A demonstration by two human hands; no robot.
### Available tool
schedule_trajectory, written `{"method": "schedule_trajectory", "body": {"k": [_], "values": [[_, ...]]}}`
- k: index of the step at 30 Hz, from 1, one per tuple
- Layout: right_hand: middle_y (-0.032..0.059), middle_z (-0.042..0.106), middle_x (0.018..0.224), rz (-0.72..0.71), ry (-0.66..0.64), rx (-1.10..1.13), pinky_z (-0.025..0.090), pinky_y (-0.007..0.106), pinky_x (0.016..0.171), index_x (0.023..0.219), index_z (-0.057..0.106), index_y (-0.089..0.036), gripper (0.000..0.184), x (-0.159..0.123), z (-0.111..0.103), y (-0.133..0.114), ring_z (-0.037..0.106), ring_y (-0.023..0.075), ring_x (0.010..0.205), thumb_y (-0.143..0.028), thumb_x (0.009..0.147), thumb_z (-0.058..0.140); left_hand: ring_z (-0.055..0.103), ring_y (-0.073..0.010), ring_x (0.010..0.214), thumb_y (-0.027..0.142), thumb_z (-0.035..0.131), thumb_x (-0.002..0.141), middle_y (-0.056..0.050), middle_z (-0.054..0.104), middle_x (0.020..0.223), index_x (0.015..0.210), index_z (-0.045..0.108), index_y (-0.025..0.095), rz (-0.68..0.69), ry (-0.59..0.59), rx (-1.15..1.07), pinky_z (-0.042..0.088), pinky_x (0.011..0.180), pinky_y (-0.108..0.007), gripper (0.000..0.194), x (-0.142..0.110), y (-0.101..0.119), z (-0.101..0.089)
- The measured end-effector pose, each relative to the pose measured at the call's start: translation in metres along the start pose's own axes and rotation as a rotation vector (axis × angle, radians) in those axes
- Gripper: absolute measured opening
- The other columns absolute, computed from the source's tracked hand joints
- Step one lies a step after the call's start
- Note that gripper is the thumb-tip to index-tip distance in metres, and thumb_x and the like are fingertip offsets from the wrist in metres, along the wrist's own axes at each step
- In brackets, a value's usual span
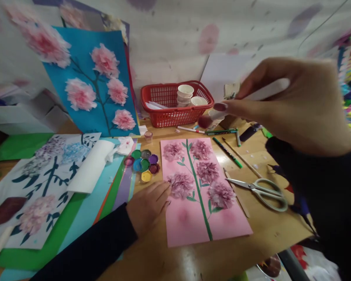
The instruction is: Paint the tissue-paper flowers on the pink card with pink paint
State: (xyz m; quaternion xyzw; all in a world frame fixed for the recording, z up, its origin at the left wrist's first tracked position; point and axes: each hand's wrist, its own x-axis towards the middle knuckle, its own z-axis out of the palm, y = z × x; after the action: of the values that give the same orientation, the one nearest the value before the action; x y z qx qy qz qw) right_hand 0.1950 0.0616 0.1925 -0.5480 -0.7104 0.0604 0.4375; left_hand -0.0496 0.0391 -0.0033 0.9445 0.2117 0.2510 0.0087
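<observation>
My right hand (298, 97) is raised over the back right of the table, slightly blurred. Its fingers pinch a white-handled paint dabber (206, 121) with a dark red tip pointing down left. My left hand (150, 205) lies with fingers stretched out at the left edge of a pink sheet (181, 232). On that sheet, a green painted stem (200, 195) carries leaves and several ruffled mauve flowers (207, 171). Two soft reddish blots show near its lower part. Just left of the sheet sit small paint pots (146, 176) in several colours.
A red basket (175, 117) holds paper cups. Scissors (260, 189), markers (228, 152) and thin sticks lie right of the sheet. A blue flower picture (84, 70) leans at the back. Coloured papers (76, 218), a paper roll (90, 168) and another flower picture cover the left.
</observation>
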Motion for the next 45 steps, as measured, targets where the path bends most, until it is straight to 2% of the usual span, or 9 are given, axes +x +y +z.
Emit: {"method": "schedule_trajectory", "body": {"k": [3,9,17,20,24,27,30,39,45], "values": [[0.0009,0.062,0.07,0.055,0.041,-0.121,0.039,0.025,0.047,0.073,0.063,-0.02,0.019,-0.009,0.007,0.012,0.056,0.0113,0.058,-0.034,0.072,0.076,0.063,-0.0241,0.1,0.014,0.04,0.093,-0.016,0.067,0.107,0.11,0.058,0.004,-0.038,0.006,-0.013,0.056,0.086,-0.039,0.027,0.0,0.001,-0.001],[-0.0009,0.063,0.064,-0.092,-0.441,-0.016,0.04,0.022,0.049,0.074,0.062,-0.018,0.014,-0.007,0.045,0.043,0.057,0.0108,0.055,-0.032,0.079,0.066,0.064,-0.0255,0.098,0.017,0.043,0.092,-0.017,0.065,0.109,0.107,0.059,0.006,-0.182,0.007,-0.05,0.058,0.081,-0.041,0.024,0.001,0.004,-0.001],[0.0007,0.064,0.062,-0.158,-0.679,-0.14,0.033,0.022,0.052,0.074,0.053,-0.016,0.007,-0.018,0.11,0.055,0.055,0.0109,0.055,-0.015,0.079,0.058,0.062,-0.0246,0.105,0.015,0.042,0.093,-0.013,0.067,0.108,0.105,0.063,0.008,-0.147,-0.038,-0.083,0.057,0.085,-0.038,0.025,0.005,0.003,-0.005],[-0.0023,0.062,0.061,-0.118,-0.59,-0.066,0.034,0.021,0.05,0.072,0.051,-0.018,0.011,-0.013,0.098,0.054,0.052,0.009,0.051,-0.019,0.08,0.059,0.062,-0.0241,0.105,0.014,0.041,0.094,-0.013,0.068,0.106,0.104,0.064,0.007,-0.127,-0.031,-0.065,0.057,0.088,-0.038,0.026,0.004,0.003,-0.002],[-0.0029,0.054,0.06,-0.129,-0.191,-0.185,0.032,0.024,0.049,0.067,0.049,-0.021,0.023,0.0,0.046,0.052,0.048,0.0104,0.053,-0.031,0.08,0.064,0.064,-0.0241,0.101,0.014,0.041,0.094,-0.012,0.069,0.104,0.099,0.066,0.007,-0.124,0.001,-0.05,0.058,0.087,-0.038,0.026,0.002,0.003,0.001],[-0.0039,0.045,0.053,-0.064,-0.006,-0.209,0.029,0.026,0.047,0.061,0.047,-0.021,0.028,0.0,0.014,0.06,0.043,0.01,0.048,-0.031,0.08,0.065,0.063,-0.0241,0.103,0.016,0.042,0.095,-0.013,0.068,0.108,0.107,0.064,0.008,-0.112,-0.002,-0.054,0.057,0.088,-0.039,0.027,-0.003,0.001,0.002],[-0.0043,0.044,0.051,0.014,0.042,-0.202,0.028,0.025,0.045,0.06,0.045,-0.021,0.028,-0.008,0.003,0.077,0.04,0.0103,0.045,-0.03,0.078,0.064,0.058,-0.0272,0.112,0.024,0.041,0.096,-0.016,0.064,0.116,0.117,0.06,0.009,-0.074,-0.044,-0.071,0.055,0.09,-0.043,0.032,-0.009,-0.001,0.003],[-0.0058,0.04,0.049,0.116,0.137,-0.243,0.028,0.024,0.048,0.056,0.036,-0.022,0.024,-0.019,0.011,0.118,0.038,0.0095,0.046,-0.018,0.066,0.057,0.052,-0.0257,0.122,0.031,0.045,0.096,-0.012,0.059,0.127,0.118,0.062,0.017,-0.075,-0.139,-0.068,0.049,0.1,-0.041,0.031,-0.019,-0.002,-0.005],[-0.0057,0.045,0.05,0.139,0.002,-0.193,0.03,0.022,0.05,0.061,0.036,-0.022,0.017,-0.052,0.018,0.119,0.042,0.0095,0.046,-0.018,0.068,0.051,0.052,-0.0228,0.123,0.032,0.046,0.096,-0.01,0.058,0.129,0.119,0.061,0.02,-0.057,-0.094,-0.072,0.048,0.102,-0.037,0.03,-0.021,-0.004,-0.009]]}}
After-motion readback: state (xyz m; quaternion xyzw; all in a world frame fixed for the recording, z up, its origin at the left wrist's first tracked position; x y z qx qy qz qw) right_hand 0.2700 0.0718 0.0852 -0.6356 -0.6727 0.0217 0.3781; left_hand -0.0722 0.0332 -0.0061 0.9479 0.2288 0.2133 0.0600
